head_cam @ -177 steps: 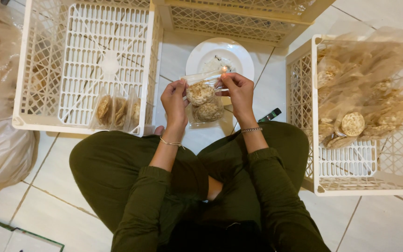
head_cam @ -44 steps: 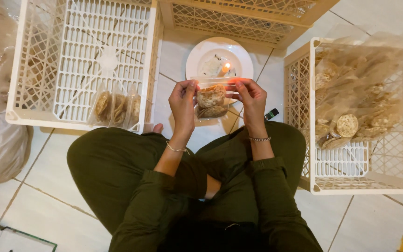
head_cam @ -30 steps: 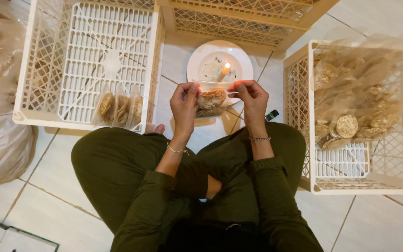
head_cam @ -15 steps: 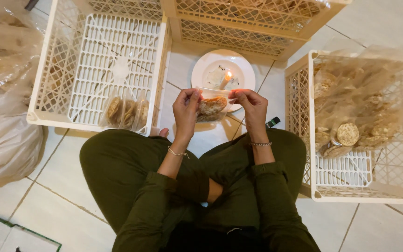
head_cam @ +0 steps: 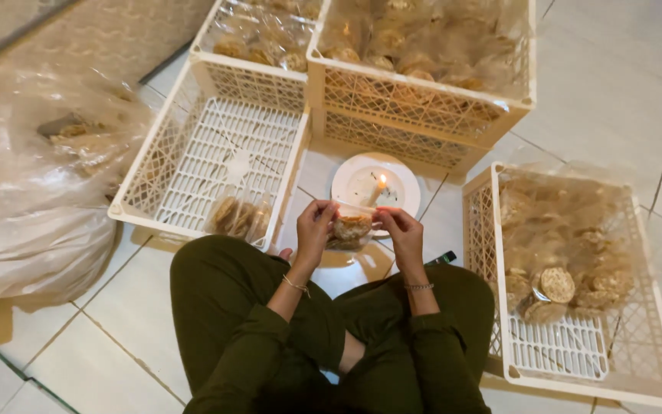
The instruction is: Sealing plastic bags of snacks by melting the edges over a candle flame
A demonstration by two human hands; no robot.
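Two hands: both pinch one clear packet of round cakes (head_cam: 352,228), held up in front of the seated person's knees.
Far left: a big clear plastic sack (head_cam: 36,207) lies slumped on the tiled floor (head_cam: 622,100), brown pieces showing through it.
Left crate: a white lattice crate (head_cam: 216,157) is nearly bare; one sealed pack of cakes (head_cam: 237,218) lies in its near corner, just beside the left hand.
Left hand: the left hand (head_cam: 314,230) is closed on the packet's left edge, thumb and fingers gripping the plastic near the top.
Packet: it sits between the hands, its top edge close to the candle flame; whether they touch I cannot tell.
Candle: a lit candle (head_cam: 378,188) stands on a white plate (head_cam: 404,201) on the floor, just behind the packet.
Right hand: the right hand (head_cam: 401,231) clasps the packet's right edge in the same pinch.
Back crates: two crates (head_cam: 423,69) filled with bagged cakes stand behind the plate.
Right crate: a white crate (head_cam: 576,360) holds more bagged cakes, heaped at its far end.
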